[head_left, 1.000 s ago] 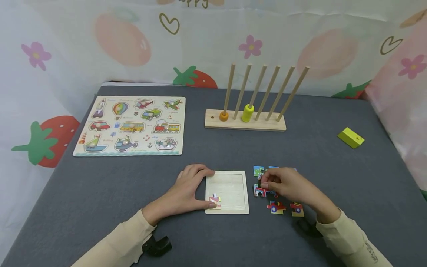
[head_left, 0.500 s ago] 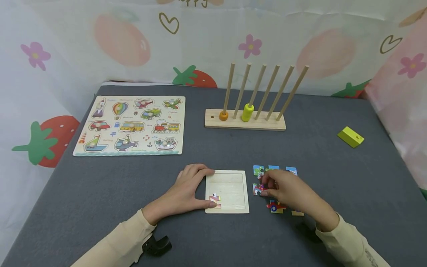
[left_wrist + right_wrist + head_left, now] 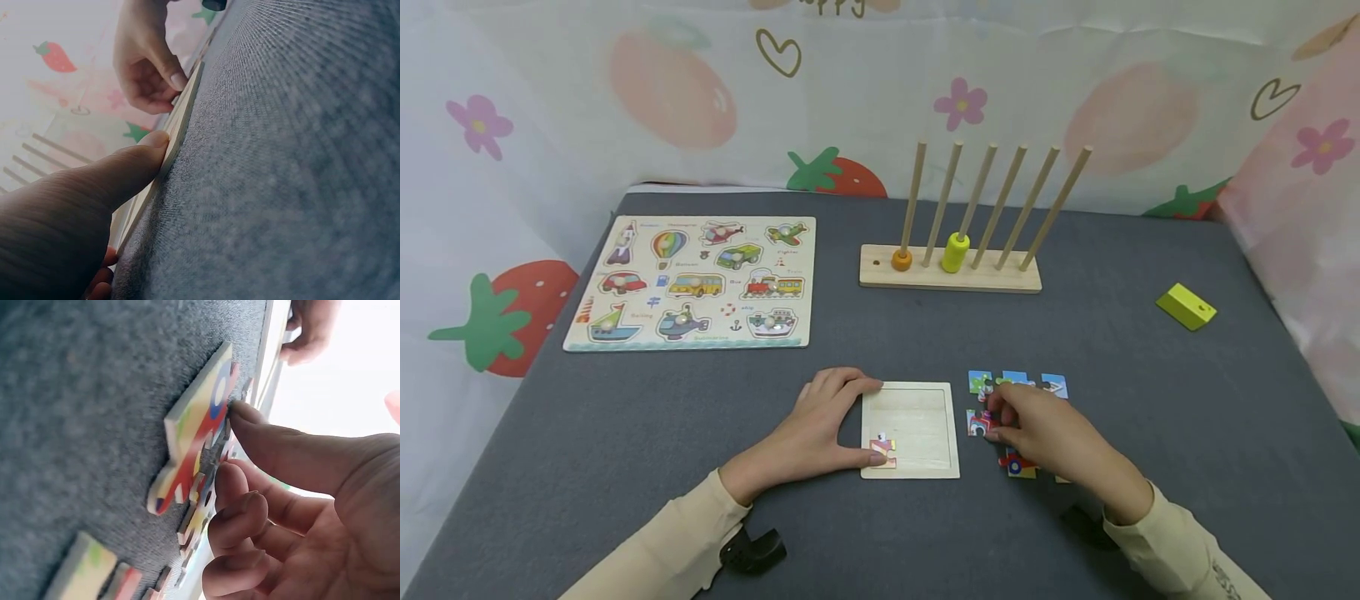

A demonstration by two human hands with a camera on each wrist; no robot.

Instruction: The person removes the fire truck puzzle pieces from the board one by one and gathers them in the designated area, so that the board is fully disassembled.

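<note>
My left hand (image 3: 820,425) grips the left side of a square wooden puzzle tray (image 3: 957,433), fingers at its back corner and thumb over its front left. Under the thumb tip shows a pink-and-white jigsaw piece (image 3: 883,445) inside the tray. To the right of the tray, my right hand (image 3: 1045,425) pinches a red-and-blue jigsaw piece (image 3: 977,423) at table level, fingertips on its right part. In the right wrist view, a piece with a blue wheel (image 3: 203,415) lies close to the thumb. The right palm hides some pieces.
More jigsaw pieces lie around the right hand, including a blue one (image 3: 1055,385) behind it. A vehicle puzzle board (image 3: 760,258) is at the back left. Behind the tray stands a wooden peg stand (image 3: 872,273) with beads, and a yellow block (image 3: 1186,307) sits at the right.
My right hand has shifted slightly toward me, uncovering the blue pieces behind it and covering more of those in front. The left hand and tray have stayed in place.
</note>
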